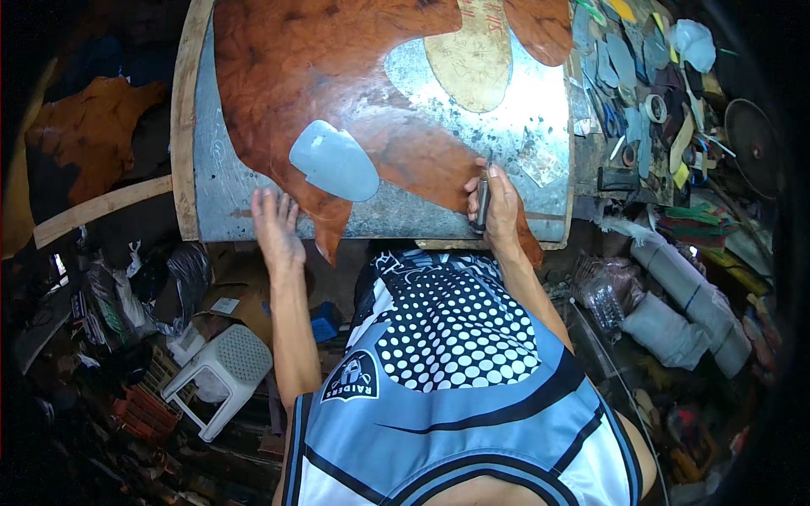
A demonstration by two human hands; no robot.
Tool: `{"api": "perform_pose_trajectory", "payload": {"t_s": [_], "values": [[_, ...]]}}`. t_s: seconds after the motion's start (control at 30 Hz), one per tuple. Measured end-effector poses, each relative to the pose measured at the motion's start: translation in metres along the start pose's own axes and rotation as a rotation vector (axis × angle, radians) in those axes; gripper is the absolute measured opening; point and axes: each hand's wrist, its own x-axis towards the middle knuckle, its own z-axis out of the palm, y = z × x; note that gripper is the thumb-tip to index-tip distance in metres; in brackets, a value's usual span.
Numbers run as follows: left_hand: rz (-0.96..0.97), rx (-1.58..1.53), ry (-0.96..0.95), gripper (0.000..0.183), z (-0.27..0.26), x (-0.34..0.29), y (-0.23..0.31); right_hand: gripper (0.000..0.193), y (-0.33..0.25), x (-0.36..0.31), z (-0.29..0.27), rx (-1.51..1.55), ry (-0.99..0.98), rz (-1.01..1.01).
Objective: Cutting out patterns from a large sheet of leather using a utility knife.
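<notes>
A large brown leather hide (337, 76) with an irregular edge is spread over the metal-topped table. On it lies a grey rounded pattern piece (335, 162) with a notched edge. My left hand (277, 226) is held by the table's near edge, left of the hide's hanging tip, its fingers apart and nothing in them. In my right hand (499, 207), closed and upright near the hide's lower right strip, is a short dark-handled tool (482, 207). Its tip is too small to make out. A tan oval pattern piece (469, 63) rests farther back.
Bare metal of the tabletop (413, 211) shows around the hide, with a wooden rim (183, 126) at the left. A side bench at right carries a tape roll (655, 108) and scattered flat pieces. Below left stands a white plastic stool (228, 375); wrapped rolls (692, 295) lie lower right.
</notes>
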Motion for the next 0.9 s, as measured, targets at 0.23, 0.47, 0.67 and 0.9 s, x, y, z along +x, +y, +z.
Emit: {"api": "perform_pose_trajectory", "payload": {"t_s": [0.23, 0.47, 0.67, 0.9], "values": [[-0.084, 0.15, -0.081, 0.056, -0.03, 0.027, 0.002, 0.042, -0.008, -0.001, -0.005, 0.211, 0.032, 0.109], [0.054, 0.454, -0.163, 0.029, -0.008, 0.024, 0.002, 0.042, -0.007, 0.007, -0.022, 0.51, -0.03, 0.2], [0.234, 0.471, -0.093, 0.034, -0.043, 0.054, 0.055, 0.042, -0.004, 0.005, -0.024, 0.461, 0.004, 0.142], [0.156, 0.137, -0.462, 0.042, -0.021, 0.022, 0.079, 0.035, -0.02, -0.036, -0.025, 0.47, -0.018, 0.127]]}}
